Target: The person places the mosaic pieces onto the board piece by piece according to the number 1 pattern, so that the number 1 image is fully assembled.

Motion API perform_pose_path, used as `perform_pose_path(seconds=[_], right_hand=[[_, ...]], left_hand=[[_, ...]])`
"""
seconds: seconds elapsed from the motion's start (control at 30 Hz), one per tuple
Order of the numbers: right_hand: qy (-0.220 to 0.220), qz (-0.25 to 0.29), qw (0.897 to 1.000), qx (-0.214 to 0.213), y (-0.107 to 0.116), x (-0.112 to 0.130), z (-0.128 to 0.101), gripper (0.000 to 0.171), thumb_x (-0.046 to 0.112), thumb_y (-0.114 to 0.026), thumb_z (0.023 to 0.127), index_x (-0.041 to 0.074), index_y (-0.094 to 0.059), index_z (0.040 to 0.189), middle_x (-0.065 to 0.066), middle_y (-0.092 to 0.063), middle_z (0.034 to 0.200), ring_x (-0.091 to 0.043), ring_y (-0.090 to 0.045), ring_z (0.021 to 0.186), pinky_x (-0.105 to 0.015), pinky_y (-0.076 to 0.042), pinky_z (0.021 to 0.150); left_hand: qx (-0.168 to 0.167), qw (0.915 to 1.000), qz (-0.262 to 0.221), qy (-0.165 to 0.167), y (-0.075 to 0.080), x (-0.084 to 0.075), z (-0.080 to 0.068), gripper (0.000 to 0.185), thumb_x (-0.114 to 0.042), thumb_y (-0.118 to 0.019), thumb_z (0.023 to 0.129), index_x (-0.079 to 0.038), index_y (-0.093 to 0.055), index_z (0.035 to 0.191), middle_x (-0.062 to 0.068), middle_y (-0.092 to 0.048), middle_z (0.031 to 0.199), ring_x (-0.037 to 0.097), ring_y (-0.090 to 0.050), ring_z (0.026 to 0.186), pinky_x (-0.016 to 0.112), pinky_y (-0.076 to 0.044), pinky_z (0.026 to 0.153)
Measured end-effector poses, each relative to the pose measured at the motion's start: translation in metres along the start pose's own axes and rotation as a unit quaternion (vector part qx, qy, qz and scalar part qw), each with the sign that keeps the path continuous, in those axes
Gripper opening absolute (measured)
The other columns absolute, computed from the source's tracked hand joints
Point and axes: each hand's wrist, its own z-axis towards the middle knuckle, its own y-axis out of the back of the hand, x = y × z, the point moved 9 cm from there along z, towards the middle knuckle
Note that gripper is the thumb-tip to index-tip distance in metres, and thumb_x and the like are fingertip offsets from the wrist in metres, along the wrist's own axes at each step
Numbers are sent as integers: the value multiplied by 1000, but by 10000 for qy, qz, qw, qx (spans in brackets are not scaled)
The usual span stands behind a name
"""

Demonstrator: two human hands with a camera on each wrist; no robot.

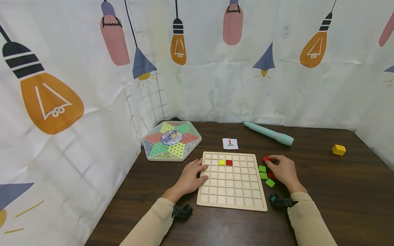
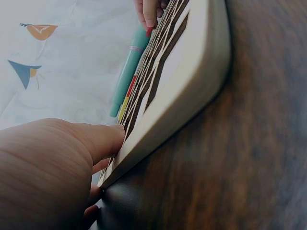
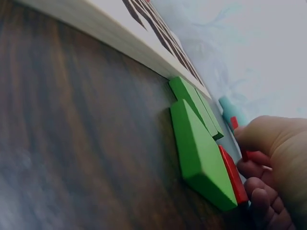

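Note:
A square wooden grid board lies on the table, with a yellow tile and a red tile side by side in its upper rows. My left hand rests at the board's left edge, fingers spread and thumb touching the rim. Just off the board's right side, my right hand pinches a red tile between thumb and fingertips. Below that hand lies another red tile, partly covered. Beside it are three green tiles, one of them close up in the right wrist view.
Behind the board lies a small card printed with a coloured grid pattern. A hexagonal star-patterned game box sits back left. A teal tube lies at the back, and a yellow block is far right. Patterned curtain surrounds the table.

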Motion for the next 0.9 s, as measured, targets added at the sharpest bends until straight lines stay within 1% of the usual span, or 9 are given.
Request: perform_pose_path(seconds=[0.27,0.5,0.6,0.77,0.9], right_hand=[[-181,300,9993,-132,-1,-6,-2,41,28,-63,95,1,-63,126,-22,-62,113,-28,-54,85,-29,-46,62],[-65,573,9974,-440,3,1,-5,41,30,-63,96,1,-64,125,-23,-60,121,-30,-55,90,-30,-47,64],[-21,693,9965,-456,3,5,-6,43,33,-63,96,2,-64,125,-22,-60,121,-29,-55,90,-30,-47,64],[279,740,9958,-459,1,16,-7,39,30,-65,95,3,-65,124,-19,-62,118,-25,-54,83,-30,-46,61],[586,705,9950,-401,-3,26,-8,35,25,-67,94,3,-67,121,-16,-63,112,-22,-52,77,-27,-44,56]], left_hand=[[5,10000,-53,24,0,0,-1,43,-24,-63,96,-7,-59,135,19,-37,153,37,-26,144,59,-18,115],[10,10000,-78,46,0,0,-1,43,-24,-64,95,-7,-59,135,19,-36,153,36,-26,144,58,-18,115],[22,9999,-82,63,0,0,-1,43,-24,-64,95,-7,-59,134,19,-36,153,36,-26,144,58,-18,116],[32,9999,-81,86,1,-1,-1,43,-24,-64,95,-8,-59,135,18,-36,154,36,-25,145,57,-17,116],[29,9999,-94,80,1,-1,-1,43,-24,-63,96,-7,-59,135,18,-36,154,36,-25,145,58,-17,116]])
